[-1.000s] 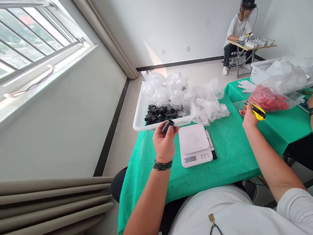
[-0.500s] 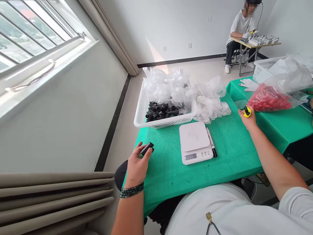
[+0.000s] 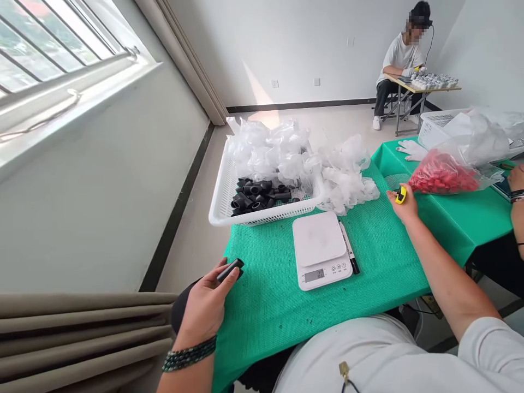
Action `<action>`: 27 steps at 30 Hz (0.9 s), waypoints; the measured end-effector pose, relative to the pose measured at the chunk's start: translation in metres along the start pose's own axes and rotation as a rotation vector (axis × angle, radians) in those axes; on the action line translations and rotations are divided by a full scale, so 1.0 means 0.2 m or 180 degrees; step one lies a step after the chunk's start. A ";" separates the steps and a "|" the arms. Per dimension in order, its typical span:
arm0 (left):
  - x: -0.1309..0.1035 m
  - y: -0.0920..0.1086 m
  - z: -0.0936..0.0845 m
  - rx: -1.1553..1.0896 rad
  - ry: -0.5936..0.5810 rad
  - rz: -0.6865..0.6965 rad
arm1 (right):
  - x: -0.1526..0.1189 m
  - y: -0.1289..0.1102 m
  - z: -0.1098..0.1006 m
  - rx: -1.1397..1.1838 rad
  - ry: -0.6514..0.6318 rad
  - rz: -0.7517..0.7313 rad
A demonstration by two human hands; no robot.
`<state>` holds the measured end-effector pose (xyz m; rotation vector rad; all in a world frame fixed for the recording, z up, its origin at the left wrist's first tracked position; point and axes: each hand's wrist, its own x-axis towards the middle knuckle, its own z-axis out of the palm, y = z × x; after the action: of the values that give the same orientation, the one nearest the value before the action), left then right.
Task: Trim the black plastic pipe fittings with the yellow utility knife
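Note:
My left hand [image 3: 206, 307] is closed around a short black tube-like plastic fitting [image 3: 229, 271] at the table's left front edge. At the right side of the green-covered table my right hand [image 3: 406, 212] grips a small yellow-and-black hand tool [image 3: 402, 195], its exact kind unclear. Between the hands lies a white digital scale [image 3: 320, 240] with a bare platform, and a black-and-white marker [image 3: 349, 248] rests alongside it. Several black pipe fittings [image 3: 256, 195] fill the front of a white plastic basket [image 3: 219, 219] behind the scale.
Crumpled clear plastic bags [image 3: 270, 144] cover the basket's back and spill right. A bag of red pieces [image 3: 444, 174], white gloves [image 3: 410, 149] and another white basket [image 3: 429, 134] occupy the adjoining table. A co-worker's hand [image 3: 518, 180] shows at right; another person [image 3: 403, 57] sits farther back.
My left hand has moved left and toward me with the black fitting. My right hand stays near the bag of red pieces, still gripping the tool. The view has shifted slightly.

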<state>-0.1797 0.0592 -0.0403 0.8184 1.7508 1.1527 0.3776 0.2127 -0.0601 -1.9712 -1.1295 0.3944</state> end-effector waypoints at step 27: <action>-0.06 0.10 0.09 0.0436 0.0584 0.0195 | -0.09 -0.02 0.03 0.0118 0.0209 -0.0025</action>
<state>-0.1573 0.0617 -0.0224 0.8761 1.9858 1.1896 0.3618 0.2024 -0.0636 -1.9330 -1.0808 0.3417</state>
